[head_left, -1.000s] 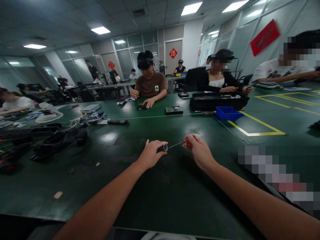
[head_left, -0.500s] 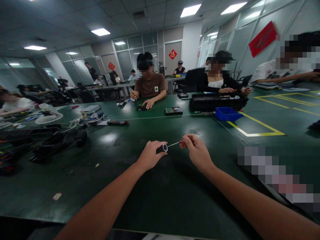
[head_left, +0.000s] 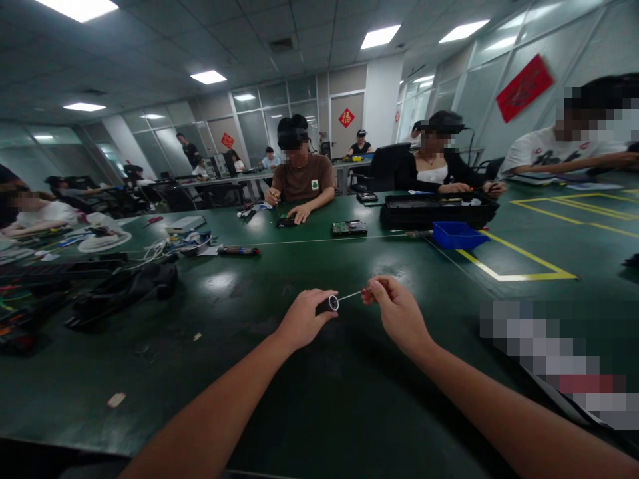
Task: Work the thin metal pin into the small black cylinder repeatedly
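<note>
My left hand point(head_left: 305, 319) is closed around a short black cylinder point(head_left: 325, 305), whose open-looking end has a bright white rim and faces me. From that rim a thin pale rod point(head_left: 349, 295) reaches across to my right hand point(head_left: 398, 310). The fingertips of the right hand pinch the rod's far end, where something small and reddish shows. Whether the rod goes inside the cylinder or only touches its rim, I cannot tell. Both hands are held over the green tabletop point(head_left: 319, 406).
Ahead lie a circuit-board device point(head_left: 349, 228), a blue bin point(head_left: 459, 235) and a long black tray point(head_left: 439, 211). At left are a black-and-red pen-like tool point(head_left: 239, 251), cables and a black bag point(head_left: 127, 289). A co-worker point(head_left: 303, 176) sits opposite, handling a small dark device.
The scene sits slightly lower and to the right as the head view shifts. Both hands keep their hold on the cylinder and rod, with little visible movement between them.
</note>
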The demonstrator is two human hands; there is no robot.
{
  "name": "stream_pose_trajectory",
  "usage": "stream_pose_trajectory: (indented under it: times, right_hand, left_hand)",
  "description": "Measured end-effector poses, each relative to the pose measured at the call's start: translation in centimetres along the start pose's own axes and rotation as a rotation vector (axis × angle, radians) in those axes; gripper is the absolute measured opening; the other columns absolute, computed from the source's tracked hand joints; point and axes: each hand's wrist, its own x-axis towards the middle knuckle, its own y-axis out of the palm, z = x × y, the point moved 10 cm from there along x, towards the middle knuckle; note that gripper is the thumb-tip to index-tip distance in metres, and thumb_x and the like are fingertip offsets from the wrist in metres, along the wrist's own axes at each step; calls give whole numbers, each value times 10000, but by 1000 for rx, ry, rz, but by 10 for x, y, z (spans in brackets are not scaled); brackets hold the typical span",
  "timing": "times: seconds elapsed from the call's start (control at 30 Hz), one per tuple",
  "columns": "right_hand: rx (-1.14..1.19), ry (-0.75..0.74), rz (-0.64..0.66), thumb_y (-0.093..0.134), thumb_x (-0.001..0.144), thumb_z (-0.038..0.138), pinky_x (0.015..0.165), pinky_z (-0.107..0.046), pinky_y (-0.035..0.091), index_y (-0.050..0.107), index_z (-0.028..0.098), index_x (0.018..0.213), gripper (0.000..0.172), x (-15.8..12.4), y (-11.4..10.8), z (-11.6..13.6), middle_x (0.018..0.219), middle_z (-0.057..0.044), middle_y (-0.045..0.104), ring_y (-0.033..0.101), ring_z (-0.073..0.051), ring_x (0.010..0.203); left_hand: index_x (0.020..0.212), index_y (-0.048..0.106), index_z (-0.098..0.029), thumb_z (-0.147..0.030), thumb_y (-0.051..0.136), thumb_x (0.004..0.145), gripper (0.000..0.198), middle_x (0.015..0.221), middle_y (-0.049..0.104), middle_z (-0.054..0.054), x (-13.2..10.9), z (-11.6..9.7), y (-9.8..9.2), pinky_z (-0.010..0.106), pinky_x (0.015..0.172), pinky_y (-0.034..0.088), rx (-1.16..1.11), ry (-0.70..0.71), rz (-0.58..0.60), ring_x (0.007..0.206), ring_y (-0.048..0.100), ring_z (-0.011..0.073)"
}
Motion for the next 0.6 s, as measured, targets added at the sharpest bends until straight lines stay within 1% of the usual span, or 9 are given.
stream_pose_trajectory:
  times: [0.13,0.3,0.4,0.5,0.6]
  right_hand:
    - [-62,1,14,514,908,486,732,-353,510,624,191,916,315,-1,-1,6,801,-59,707,672,-202,739]
    - [-231,2,24,581,853,543,615,-320,467,686,196,836,363,-4,-3,15,687,-39,692,645,-195,635]
    - [-271,-24,27,597,845,532,609,-317,458,698,205,806,345,-5,-3,20,672,-33,693,655,-199,637]
    - [-279,-51,46,585,857,517,661,-334,477,695,205,852,331,-7,0,23,732,-44,716,677,-210,694]
    - [-259,-81,78,528,892,466,688,-341,488,664,201,968,307,-9,3,24,780,-45,719,678,-210,724]
  left_hand:
    - [1275,619,-270,-251,703,848,435,1155,663,36,-1,3,1,385,934,428,3,-14,1,1071,579,234]
    - [1268,629,-273,-248,715,835,442,1150,670,38,0,8,1,391,942,430,18,-25,-14,1060,582,236]
    - [1262,634,-268,-252,725,827,444,1136,677,42,1,8,2,394,946,428,24,-8,-19,1056,585,238]
    - [1267,630,-267,-249,725,828,450,1133,680,43,1,8,3,393,939,428,17,-2,-11,1054,587,237]
    - [1270,625,-267,-250,720,833,447,1140,676,41,1,8,2,392,941,424,18,-3,-10,1054,585,232]
